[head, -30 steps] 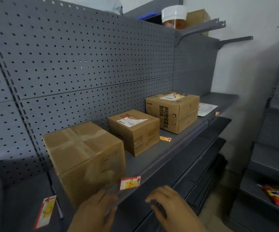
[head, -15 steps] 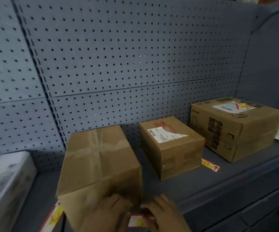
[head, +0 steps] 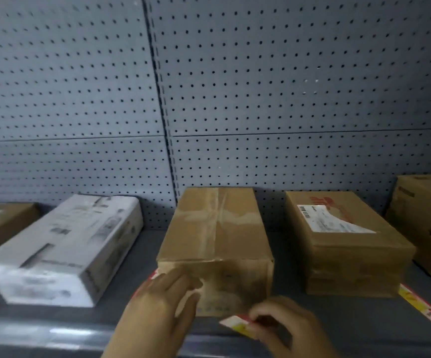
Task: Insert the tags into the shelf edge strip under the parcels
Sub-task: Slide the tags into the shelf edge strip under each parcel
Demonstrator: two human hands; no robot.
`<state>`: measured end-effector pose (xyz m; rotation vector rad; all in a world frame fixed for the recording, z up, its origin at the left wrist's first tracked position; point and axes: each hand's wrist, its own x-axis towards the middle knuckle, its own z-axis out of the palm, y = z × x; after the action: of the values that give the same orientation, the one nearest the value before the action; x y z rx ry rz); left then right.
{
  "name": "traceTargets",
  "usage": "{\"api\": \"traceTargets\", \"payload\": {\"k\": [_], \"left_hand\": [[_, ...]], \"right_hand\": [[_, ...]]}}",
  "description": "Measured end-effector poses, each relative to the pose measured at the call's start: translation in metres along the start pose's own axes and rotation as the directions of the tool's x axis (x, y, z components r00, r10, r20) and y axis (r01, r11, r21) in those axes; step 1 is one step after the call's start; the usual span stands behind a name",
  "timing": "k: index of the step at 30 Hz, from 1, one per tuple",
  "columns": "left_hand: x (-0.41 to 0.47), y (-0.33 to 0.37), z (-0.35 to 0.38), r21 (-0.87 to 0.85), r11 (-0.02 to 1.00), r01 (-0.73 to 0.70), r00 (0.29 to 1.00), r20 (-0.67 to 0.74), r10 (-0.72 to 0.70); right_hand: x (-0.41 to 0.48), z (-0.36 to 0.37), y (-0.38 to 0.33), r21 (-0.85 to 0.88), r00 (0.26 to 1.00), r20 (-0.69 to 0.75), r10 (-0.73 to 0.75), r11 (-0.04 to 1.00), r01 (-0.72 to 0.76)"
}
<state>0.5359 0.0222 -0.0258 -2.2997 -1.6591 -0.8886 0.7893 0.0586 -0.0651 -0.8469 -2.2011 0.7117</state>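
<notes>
Fingers (head: 258,315) of the right hand (head: 286,329), at about five o'clock, pinch a small red-and-yellow tag (head: 237,325) just above the grey shelf edge strip (head: 54,332). At six o'clock the left hand (head: 162,303) reaches forward with fingers loosely spread, grasping nothing, its tips against the front of the taped brown parcel (head: 217,241). Every parcel is sealed — contents unseen. A white parcel (head: 64,249) lies at nine o'clock, a labelled brown parcel (head: 343,241) at three, with a second tag (head: 421,304) lying on the shelf beside it.
</notes>
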Motion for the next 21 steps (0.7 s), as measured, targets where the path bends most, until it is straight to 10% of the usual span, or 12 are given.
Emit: {"api": "traceTargets", "payload": {"k": [14,21], "left_hand": [[-0.132,-0.132,-0.11,0.123,0.937,0.327,0.944,-0.098,-0.316],[-0.177,-0.246,-0.15,0.075,0.973,0.22,0.973,-0.082,-0.214]], "right_hand": [[0.114,0.175,-0.093,-0.023,0.948,0.119,-0.295,0.954,0.3],[0.152,0.273,-0.151,-0.071,0.996,-0.011,-0.094,0.993,0.093]]}}
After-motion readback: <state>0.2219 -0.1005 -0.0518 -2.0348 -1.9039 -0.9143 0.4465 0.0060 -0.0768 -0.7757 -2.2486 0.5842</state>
